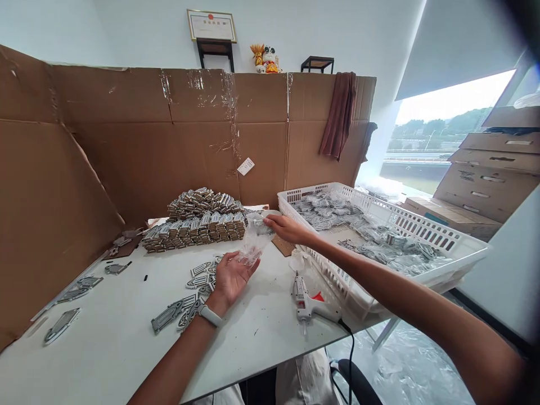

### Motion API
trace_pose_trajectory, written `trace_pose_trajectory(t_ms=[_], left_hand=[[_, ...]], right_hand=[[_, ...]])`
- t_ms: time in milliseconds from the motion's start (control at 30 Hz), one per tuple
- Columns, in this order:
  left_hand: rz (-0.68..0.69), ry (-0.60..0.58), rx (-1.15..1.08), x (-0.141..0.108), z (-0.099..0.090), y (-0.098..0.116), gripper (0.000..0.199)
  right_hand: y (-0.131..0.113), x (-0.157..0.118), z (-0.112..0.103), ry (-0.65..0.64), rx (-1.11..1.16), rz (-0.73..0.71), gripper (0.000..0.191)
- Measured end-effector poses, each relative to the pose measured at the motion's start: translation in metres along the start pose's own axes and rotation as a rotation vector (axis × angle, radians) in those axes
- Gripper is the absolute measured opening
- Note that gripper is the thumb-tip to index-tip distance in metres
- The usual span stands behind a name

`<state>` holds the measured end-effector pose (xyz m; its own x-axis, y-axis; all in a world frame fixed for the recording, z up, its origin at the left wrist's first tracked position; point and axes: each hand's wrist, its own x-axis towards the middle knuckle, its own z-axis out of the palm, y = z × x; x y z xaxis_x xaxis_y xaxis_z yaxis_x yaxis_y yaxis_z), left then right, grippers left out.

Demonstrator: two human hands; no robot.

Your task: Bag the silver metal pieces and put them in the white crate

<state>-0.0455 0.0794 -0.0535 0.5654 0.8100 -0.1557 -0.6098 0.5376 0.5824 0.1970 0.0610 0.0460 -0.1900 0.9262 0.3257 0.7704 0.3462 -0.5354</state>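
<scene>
My right hand point(287, 229) pinches the upper end of a clear plastic bag point(255, 239); a grey piece shows near its fingertips, too blurred to name. Under the bag's lower end my left hand point(234, 278) is turned palm up, fingers apart, with the plastic at its fingertips. A wristband is on the left wrist. Beside that wrist lie loose grey metal pieces point(171, 316), oblong with cut-out patterns, some overlapping. Behind the hands, similar pieces stand in a stacked pile point(196, 230).
A glue gun point(306, 304) lies at the right, its cord hanging off the table's front edge. A white plastic crate point(455, 256) holds many bagged grey pieces. More pieces point(62, 326) lie at the left. A cardboard wall point(126, 152) stands around the table's back and left.
</scene>
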Motion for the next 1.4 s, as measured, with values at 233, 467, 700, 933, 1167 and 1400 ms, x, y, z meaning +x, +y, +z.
trace_pose_trajectory(t_ms=[233, 467, 700, 933, 1167, 1400], left_hand=[[-0.143, -0.060, -0.128, 0.000, 0.000, -0.016, 0.061], [-0.140, -0.017, -0.111, 0.001, 0.000, -0.029, 0.054], [-0.160, 0.164, -0.060, 0.003, 0.002, -0.029, 0.023], [0.132, 0.235, 0.415, 0.017, -0.012, -0.030, 0.044], [0.419, 0.228, 0.798, 0.027, -0.027, -0.011, 0.075], [0.699, 0.310, 1.522, 0.039, -0.047, 0.008, 0.045]], right_hand=[[-0.012, 0.004, -0.008, 0.049, -0.245, -0.054, 0.054], [-0.012, 0.009, -0.009, 0.114, -0.108, -0.130, 0.056], [-0.012, 0.010, -0.024, 0.267, -0.013, -0.102, 0.058], [-0.009, -0.018, -0.100, 0.509, -0.092, -0.016, 0.055], [-0.029, -0.120, -0.217, 0.300, -0.583, 0.173, 0.049], [-0.003, -0.247, -0.213, -0.166, -1.055, 0.663, 0.028]])
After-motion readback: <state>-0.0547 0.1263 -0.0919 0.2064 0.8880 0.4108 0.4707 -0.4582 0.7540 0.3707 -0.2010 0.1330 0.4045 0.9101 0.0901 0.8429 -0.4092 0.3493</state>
